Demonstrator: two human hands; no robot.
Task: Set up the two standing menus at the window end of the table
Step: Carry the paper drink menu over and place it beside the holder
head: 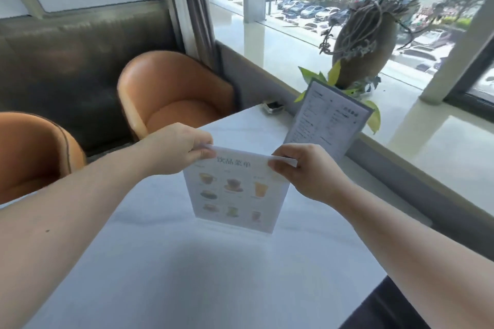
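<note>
A smooth, glossy white worktop (165, 262) runs up to a bright window. On it, mid-surface, stands a clear acrylic drinks menu (235, 192) printed with cup pictures under the heading 饮品菜单. The left hand (179, 149) and right hand (302, 171) pinch its top corners. A grey-framed text menu (328, 120), writing unreadable, stands at the window end.
</note>
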